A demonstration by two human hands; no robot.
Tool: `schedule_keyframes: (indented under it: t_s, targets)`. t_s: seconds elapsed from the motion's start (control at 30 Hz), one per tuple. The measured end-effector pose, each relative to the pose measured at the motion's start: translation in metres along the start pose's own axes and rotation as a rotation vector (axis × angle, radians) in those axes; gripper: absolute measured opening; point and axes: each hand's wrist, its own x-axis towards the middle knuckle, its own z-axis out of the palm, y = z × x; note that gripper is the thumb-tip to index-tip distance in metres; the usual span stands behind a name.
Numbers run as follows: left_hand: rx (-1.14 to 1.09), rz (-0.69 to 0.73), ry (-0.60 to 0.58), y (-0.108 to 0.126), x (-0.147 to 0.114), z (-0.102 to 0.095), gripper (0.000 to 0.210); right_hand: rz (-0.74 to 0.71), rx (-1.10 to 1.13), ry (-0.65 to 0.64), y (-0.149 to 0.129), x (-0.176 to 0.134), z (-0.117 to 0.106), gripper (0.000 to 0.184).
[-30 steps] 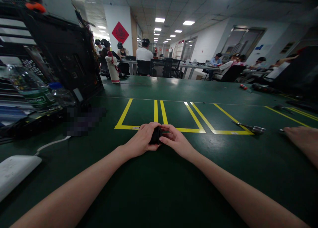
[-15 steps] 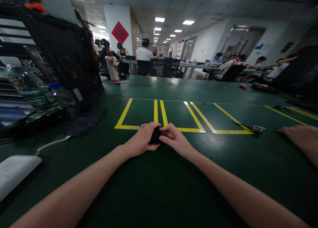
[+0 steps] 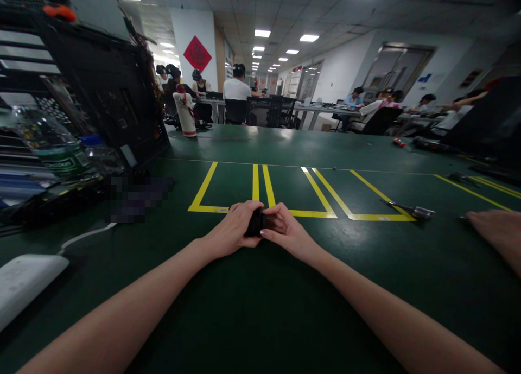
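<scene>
A small black object [image 3: 254,223], whose kind I cannot make out, is between my hands near the front edge of the yellow tape outlines [image 3: 313,213]. My left hand [image 3: 235,227] is wrapped round it from the left, hiding much of it. From the right, the thumb and fingers of my right hand [image 3: 287,230] pinch its right end. Both forearms reach in from the bottom corners. Under the hands lies the dark green table top [image 3: 260,298].
To the left stand a black equipment case [image 3: 118,102], a plastic bottle [image 3: 61,146] and a white power strip [image 3: 28,287]. A white flask [image 3: 185,113] is farther back. At right lie a screwdriver-like tool [image 3: 411,210] and another person's hand [image 3: 494,230]. Several people sit behind.
My hands stay in place on the black object; the right fingers have shifted slightly at its end. The other person's hand at the right has moved a little.
</scene>
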Motion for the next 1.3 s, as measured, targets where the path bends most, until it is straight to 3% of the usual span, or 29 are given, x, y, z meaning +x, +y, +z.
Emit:
schedule_keyframes:
  t_s: [0.2,0.43,0.87,1.13,1.3]
  targets:
    - [-0.004,-0.004,0.004,0.0000,0.0002,-0.0002,0.060,0.001,0.030,0.029,-0.0011,0.0004,0.0027,0.021]
    - [-0.028,-0.005,0.003,0.0018,0.0011,-0.0013,0.059,0.065,-0.026,0.028,-0.0048,0.0023,-0.0006,0.031]
    - [-0.012,0.001,0.014,0.0000,0.0006,-0.0003,0.059,-0.008,0.035,0.028,0.0020,0.0015,0.0016,0.022]
    - [-0.026,0.000,0.027,0.0011,0.0012,0.0003,0.059,0.070,-0.068,0.034,-0.0021,0.0018,-0.0017,0.034]
    - [-0.029,0.000,0.014,0.0009,0.0009,-0.0002,0.060,0.027,-0.048,-0.008,-0.0036,-0.0002,-0.0016,0.032]
